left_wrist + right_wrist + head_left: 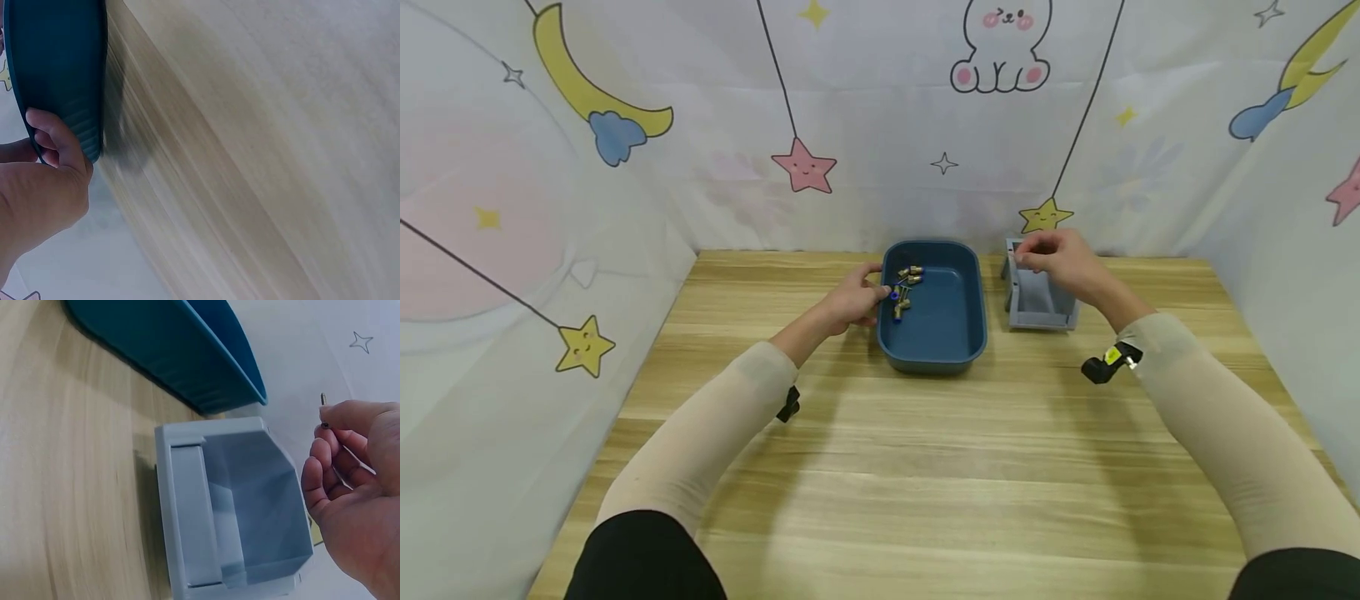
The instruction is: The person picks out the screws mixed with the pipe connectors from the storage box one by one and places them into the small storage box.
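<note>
by the grey bin [1037,300], your right hand [1066,265] pinches a thin metal piece [324,399]; your left hand [852,300] grips the rim of the blue tray [947,315], brass fittings [915,280] inside.

We counted one bin [951,317], two hands [853,298].
Inside the bin lay fittings [898,313] too jumbled to number; right of it were one holder [1040,322] and one metal piece [323,399].

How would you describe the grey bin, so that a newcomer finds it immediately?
On the wooden table, near its far edge, find the blue tub. Just right of it, by the right hand, stands the grey bin: smaller, squarer and paler than the tub.
</note>
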Available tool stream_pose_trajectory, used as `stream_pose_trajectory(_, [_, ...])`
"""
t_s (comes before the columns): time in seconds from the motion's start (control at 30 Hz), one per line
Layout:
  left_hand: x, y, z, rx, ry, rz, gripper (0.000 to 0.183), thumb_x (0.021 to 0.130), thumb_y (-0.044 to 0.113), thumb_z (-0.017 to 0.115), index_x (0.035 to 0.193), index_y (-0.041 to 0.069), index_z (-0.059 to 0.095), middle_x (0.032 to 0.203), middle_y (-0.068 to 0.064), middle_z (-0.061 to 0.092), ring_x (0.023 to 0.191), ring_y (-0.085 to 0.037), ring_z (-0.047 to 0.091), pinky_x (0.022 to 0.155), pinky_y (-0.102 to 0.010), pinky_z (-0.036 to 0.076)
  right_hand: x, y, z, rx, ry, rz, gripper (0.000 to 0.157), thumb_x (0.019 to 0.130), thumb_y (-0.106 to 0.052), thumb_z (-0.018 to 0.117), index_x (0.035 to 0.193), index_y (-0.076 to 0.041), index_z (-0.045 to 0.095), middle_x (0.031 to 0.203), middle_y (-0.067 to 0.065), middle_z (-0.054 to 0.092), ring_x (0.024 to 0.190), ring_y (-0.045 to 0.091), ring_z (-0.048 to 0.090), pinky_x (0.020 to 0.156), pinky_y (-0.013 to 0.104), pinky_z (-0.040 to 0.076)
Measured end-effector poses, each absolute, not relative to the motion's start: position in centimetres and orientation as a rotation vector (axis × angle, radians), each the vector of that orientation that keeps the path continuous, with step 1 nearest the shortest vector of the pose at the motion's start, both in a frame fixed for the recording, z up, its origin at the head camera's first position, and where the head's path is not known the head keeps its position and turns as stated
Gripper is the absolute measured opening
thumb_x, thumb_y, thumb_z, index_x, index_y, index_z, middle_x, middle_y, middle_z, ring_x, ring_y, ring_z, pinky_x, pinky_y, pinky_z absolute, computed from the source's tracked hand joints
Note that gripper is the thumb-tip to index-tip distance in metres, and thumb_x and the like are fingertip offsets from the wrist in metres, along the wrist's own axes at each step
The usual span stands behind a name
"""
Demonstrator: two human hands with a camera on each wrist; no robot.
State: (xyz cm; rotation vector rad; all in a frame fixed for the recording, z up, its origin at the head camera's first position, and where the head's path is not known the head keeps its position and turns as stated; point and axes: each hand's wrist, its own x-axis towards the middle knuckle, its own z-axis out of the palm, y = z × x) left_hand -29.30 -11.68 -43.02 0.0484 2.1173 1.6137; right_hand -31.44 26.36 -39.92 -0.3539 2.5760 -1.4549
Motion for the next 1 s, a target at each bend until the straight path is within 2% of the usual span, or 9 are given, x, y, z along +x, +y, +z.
stream_pose_trajectory(0.13, [-29.4,-11.6,-43.2,0.053,2.121,1.610,0.058,0.114,0.017,0.051,0.167,0.018,0.028,0.124,-0.017,0.056,0.083,-0.019,0.054,0.069,-0.038,0.055,-31.4,27.0,-39.9,-0.334,2.576,-1.459,0.029,0.110,-0.024,0.063,0.119,0.003,0.069,0.112,0.015,0.064,0.094,0.029,0.055,0.079,0.033,0.049])
stream_pose_trajectory(0.37, [-29.4,-11.6,-43.3,0.059,2.119,1.600,0.058,0.114,0.020,0.050,0.167,0.019,0.027,0.130,-0.018,0.055,0.084,-0.020,0.054,0.069,-0.036,0.055,-31.6,28.0,-39.9,-0.261,2.595,-1.475,0.031,0.108,-0.024,0.066,0.122,0.003,0.069,0.108,-0.002,0.063,0.096,0.025,0.056,0.078,0.029,0.049])
stream_pose_trajectory(0.5, [-29.4,-11.5,-43.3,0.051,2.106,1.607,0.057,0.115,0.019,0.050,0.167,0.019,0.027,0.131,-0.018,0.054,0.084,-0.020,0.055,0.068,-0.035,0.055,-31.9,28.7,-40.2,-0.227,2.611,-1.461,0.030,0.108,-0.021,0.065,0.124,0.005,0.069,0.112,-0.004,0.064,0.099,0.021,0.055,0.078,0.027,0.048])
stream_pose_trajectory(0.83, [-29.6,-11.5,-43.5,0.044,2.097,1.614,0.056,0.115,0.019,0.049,0.166,0.019,0.028,0.126,-0.017,0.054,0.083,-0.020,0.055,0.066,-0.035,0.053,-31.8,29.8,-40.1,-0.207,2.618,-1.469,0.028,0.106,-0.026,0.069,0.118,0.000,0.071,0.106,-0.007,0.065,0.097,0.019,0.056,0.085,0.034,0.051])
stream_pose_trajectory(1.0, [-29.5,-11.5,-43.4,0.037,2.097,1.610,0.055,0.115,0.019,0.049,0.166,0.019,0.028,0.126,-0.017,0.054,0.083,-0.020,0.054,0.066,-0.036,0.053,-31.8,30.1,-40.1,-0.213,2.612,-1.467,0.028,0.107,-0.024,0.067,0.118,0.002,0.071,0.106,-0.007,0.065,0.096,0.018,0.056,0.084,0.035,0.051])
